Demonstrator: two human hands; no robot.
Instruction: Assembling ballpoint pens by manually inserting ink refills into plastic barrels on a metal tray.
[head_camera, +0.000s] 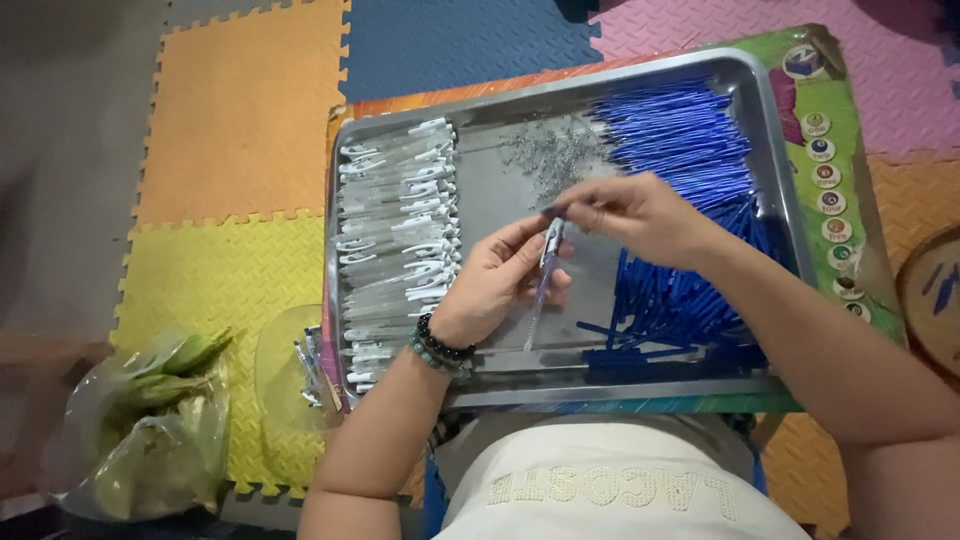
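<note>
Holding a clear pen barrel near upright over the metal tray, left hand fingers clamped around its lower half; right hand fingers pinched together on its top end, just above, closer of the two to the blue refills.

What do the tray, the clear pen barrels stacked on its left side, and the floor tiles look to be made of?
Tray: probably steel or aluminium, a brushed grey sheet with dull reflections and a rolled rim. Clear pen barrels: seemingly transparent plastic with white clips; the tray shows through them. Floor tiles: likely foam, matte, embossed, with interlocking jigsaw edges.
</note>
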